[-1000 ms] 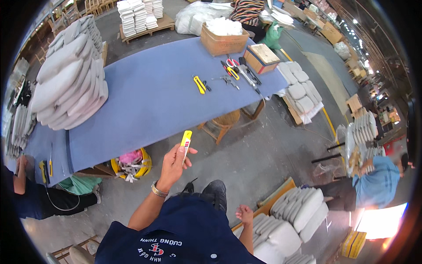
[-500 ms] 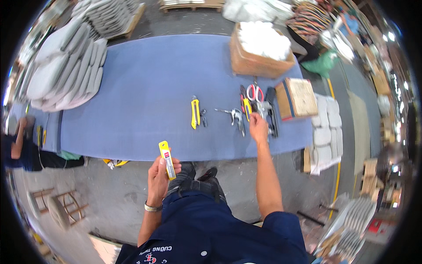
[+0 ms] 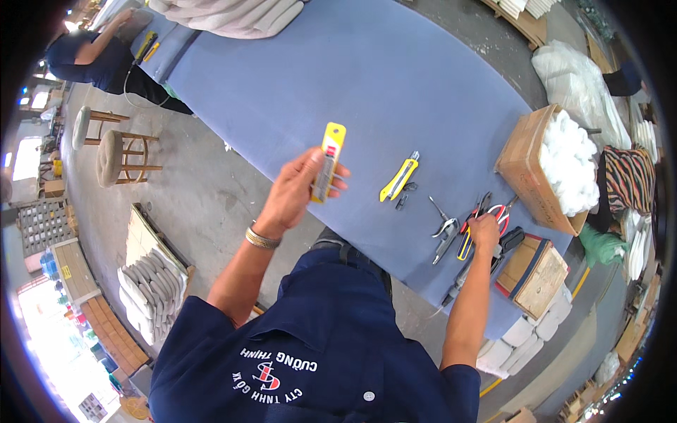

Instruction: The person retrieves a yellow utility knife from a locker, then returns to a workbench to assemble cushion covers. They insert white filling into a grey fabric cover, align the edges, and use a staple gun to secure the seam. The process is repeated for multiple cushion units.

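Note:
My left hand (image 3: pixel 290 190) is closed around a narrow yellow blade case (image 3: pixel 330 161) with a hole at one end, raised over the table's near edge. My right hand (image 3: pixel 484 231) reaches into a cluster of tools, fingers drawn together; whatever is between them is hidden. Beside it lie red-and-white-handled scissors (image 3: pixel 503 217), a yellow-and-black tool (image 3: pixel 465 244) and a silver trigger-handled tool (image 3: pixel 446 238). Between my hands a yellow utility knife (image 3: pixel 400 179) rests on the blue tabletop (image 3: pixel 367 77), next to small black pieces (image 3: pixel 404 200).
A carton of white stuffing (image 3: pixel 525 155) stands at the table's far right, with a smaller box (image 3: pixel 532 275) nearer me. Grey cushions (image 3: pixel 240 15) are stacked at the far left. Another person (image 3: pixel 92 56) is at the left end, near two stools (image 3: pixel 113 158).
My view has turned, so the table now slants across it. My left hand has lifted the blade case higher, over the table edge. My right hand stays among the tools, now closer to the scissors.

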The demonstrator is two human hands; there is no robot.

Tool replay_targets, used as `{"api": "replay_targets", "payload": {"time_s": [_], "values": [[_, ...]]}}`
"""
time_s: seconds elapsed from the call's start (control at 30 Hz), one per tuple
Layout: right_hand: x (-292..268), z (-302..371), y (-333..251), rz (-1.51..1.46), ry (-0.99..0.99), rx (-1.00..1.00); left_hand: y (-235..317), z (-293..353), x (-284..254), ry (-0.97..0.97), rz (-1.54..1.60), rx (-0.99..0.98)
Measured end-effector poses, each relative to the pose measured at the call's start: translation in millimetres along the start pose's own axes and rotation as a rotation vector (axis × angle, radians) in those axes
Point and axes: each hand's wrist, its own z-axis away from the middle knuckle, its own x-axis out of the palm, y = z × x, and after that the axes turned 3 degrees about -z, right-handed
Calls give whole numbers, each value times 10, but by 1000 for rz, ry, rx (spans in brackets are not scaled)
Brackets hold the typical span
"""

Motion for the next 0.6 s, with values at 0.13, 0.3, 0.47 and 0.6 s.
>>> {"api": "replay_targets", "payload": {"time_s": [0.13,0.3,0.47,0.6], "values": [[57,76,-10,-26,20,-152,-255,219,508,-89,75,-46],[200,155,107,-49,116,-267,-629,578,904,-132,-3,-24],[-434,843,-67,-926,-42,-500,-705,803,1159,-99,-124,-23],[-969,1945,-320,-1041,-393,-607,-838,856,1223,-99,-213,52]]}}
